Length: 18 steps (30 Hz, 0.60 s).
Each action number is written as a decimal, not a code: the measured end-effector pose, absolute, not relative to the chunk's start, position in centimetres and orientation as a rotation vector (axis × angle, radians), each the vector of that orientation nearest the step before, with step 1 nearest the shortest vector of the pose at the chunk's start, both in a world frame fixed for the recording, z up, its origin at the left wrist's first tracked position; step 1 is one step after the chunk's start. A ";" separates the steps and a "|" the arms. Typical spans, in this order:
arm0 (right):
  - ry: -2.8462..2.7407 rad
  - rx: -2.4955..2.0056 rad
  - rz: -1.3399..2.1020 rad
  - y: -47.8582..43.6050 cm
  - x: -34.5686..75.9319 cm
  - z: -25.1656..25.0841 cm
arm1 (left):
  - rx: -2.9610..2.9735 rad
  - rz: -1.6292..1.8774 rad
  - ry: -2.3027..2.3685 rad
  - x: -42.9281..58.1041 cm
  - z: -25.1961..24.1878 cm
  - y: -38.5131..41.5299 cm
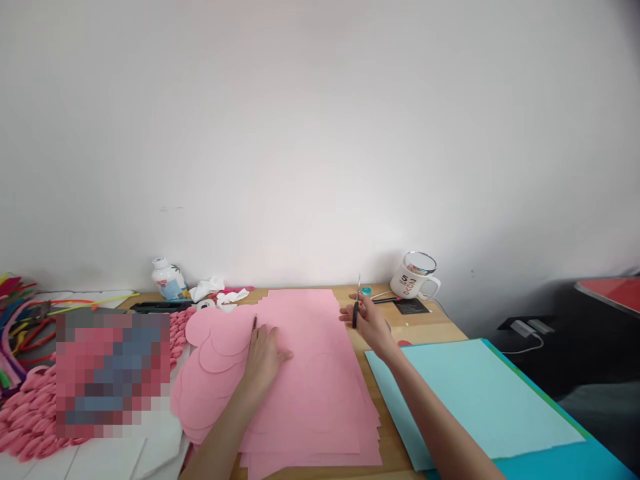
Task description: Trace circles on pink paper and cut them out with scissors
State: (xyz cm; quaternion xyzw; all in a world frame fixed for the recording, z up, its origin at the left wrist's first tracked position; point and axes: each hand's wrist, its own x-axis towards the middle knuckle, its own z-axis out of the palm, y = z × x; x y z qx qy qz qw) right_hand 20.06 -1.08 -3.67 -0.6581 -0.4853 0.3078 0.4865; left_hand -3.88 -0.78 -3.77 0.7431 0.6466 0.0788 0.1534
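At the far left of your table, a tangle of coloured strips (13,357) lies beside pink looped bundles (30,427). Behind them, a white bottle (167,279) stands near the wall, with crumpled tissue (205,289) just to its right. Next come your rounded pink cutouts (207,393), overlapping one another and adjoining the pink sheets (320,407), which lie stacked in front of you. Your left hand (265,353) rests at their left edge, thumb spread; a dark pen (255,323) shows at its fingertips, though whether gripped cannot be determined. Your right hand (371,323), well apart from the left, is closed on scissors (355,315), blades up, at the sheets' right edge. Beyond it stands a white mug (406,281); nearer you lie pale blue sheets (470,393).
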 end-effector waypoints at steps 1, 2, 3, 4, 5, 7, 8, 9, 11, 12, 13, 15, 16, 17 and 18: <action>-1.134 -1.523 0.831 -0.9 19.5 -3.9 | 2.131 0.234 1.859 -4.0 -3.9 -0.7; -1.080 -1.457 0.899 -0.8 19.1 -4.1 | 2.131 0.242 1.863 -4.0 -4.0 -0.6; -1.026 -1.399 0.954 -0.7 18.8 -4.4 | 2.131 0.248 1.867 -4.1 -4.1 -0.6; -0.972 -1.351 0.998 -0.7 18.8 -4.6 | 2.130 0.251 1.870 -4.1 -4.2 -0.6; -0.921 -1.313 1.034 -0.7 18.9 -4.9 | 2.129 0.253 1.874 -4.1 -4.2 -0.7; -0.838 -1.257 1.090 -0.7 19.3 -5.3 | 2.129 0.252 1.879 -4.1 -4.2 -0.8; -0.804 -1.237 1.111 -0.8 19.5 -5.4 | 2.128 0.249 1.882 -4.1 -4.2 -0.8; -0.775 -1.222 1.128 -0.9 19.8 -5.4 | 2.126 0.246 1.885 -4.1 -4.2 -0.9; -0.732 -1.200 1.154 -1.0 20.0 -5.4 | 2.123 0.237 1.891 -4.1 -4.2 -0.8; -0.716 -1.193 1.163 -1.1 20.0 -5.4 | 2.122 0.232 1.892 -4.1 -4.2 -0.8; -0.703 -1.190 1.171 -1.2 20.0 -5.3 | 2.123 0.227 1.891 -4.1 -4.3 -0.8; -0.685 -1.192 1.183 -1.3 19.8 -5.2 | 2.130 0.218 1.883 -4.1 -4.3 -0.8; -0.678 -1.196 1.188 -1.4 19.8 -5.1 | 2.134 0.214 1.879 -4.1 -4.3 -0.8; -0.674 -1.200 1.191 -1.4 19.8 -5.0 | 2.138 0.211 1.877 -4.1 -4.3 -0.8; -0.671 -1.205 1.192 -1.4 19.7 -5.0 | 2.140 0.209 1.876 -4.1 -4.3 -0.8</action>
